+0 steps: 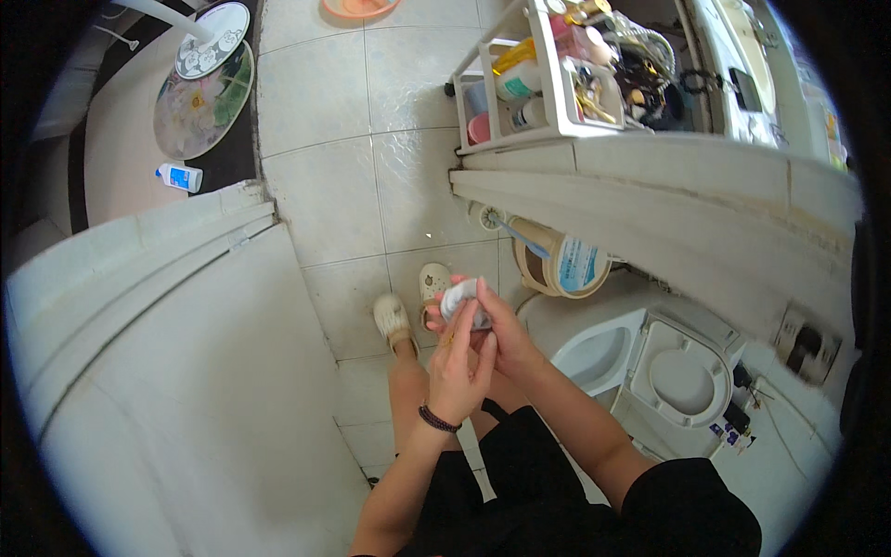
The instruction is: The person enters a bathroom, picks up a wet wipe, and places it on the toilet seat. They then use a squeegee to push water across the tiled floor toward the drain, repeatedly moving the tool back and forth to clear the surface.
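Observation:
Over my feet I hold a small bundled white-and-grey piece of fabric (459, 296), soft and crumpled; I cannot make out its exact kind. My right hand (506, 336) cups it from the right and underneath, its fingertips showing past the far side. Across the near side of the bundle press the fingers of my left hand (453, 367), close together, with a dark beaded bracelet on that wrist. Parts of the fabric are hidden between the two palms. Below stand my feet in cream clogs (393, 320) on the tiles.
To the right are a squat toilet pan or urinal-like basin (599, 353), a toilet seat (687, 376) and a beige bucket (568, 269). A white cart (557, 84) full of bottles stands ahead. At left are a white door (186, 371) and a white bottle (179, 177).

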Tool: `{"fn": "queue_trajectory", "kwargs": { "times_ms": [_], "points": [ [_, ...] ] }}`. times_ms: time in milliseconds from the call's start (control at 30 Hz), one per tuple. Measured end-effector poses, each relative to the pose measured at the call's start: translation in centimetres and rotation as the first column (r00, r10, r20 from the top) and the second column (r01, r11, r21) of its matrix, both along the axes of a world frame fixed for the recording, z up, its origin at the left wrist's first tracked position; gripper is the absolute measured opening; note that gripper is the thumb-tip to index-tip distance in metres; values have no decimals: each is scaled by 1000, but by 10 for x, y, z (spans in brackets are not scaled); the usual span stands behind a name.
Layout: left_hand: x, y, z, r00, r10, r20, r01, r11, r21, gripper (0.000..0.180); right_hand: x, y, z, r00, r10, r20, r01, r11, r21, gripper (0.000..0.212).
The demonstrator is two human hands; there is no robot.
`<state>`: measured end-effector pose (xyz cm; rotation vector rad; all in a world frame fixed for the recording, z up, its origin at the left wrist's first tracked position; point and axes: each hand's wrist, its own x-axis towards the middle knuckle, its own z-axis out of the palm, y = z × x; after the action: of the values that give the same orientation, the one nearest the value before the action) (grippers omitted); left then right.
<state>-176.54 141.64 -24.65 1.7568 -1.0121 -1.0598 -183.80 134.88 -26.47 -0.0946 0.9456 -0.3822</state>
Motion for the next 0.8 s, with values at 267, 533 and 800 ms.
{"fn": "queue_trajectory", "kwargs": {
  "times_ms": [267,533,800],
  "points": [
    [-82,109,-10,979,-14,-203,17,1000,12,38,-192,113,-30,897,-321,-304,294,947,-133,44],
    [-104,274,-55,937,190,-294,-88,941,328,40,-429,178,-48,386,-251,-888,-29,959,-284,17],
    [-110,398,-86,961,222,-167,-82,801,593,40,-489,194,-53,-220,-121,-968,-230,971,-69,29]
  ]
}}
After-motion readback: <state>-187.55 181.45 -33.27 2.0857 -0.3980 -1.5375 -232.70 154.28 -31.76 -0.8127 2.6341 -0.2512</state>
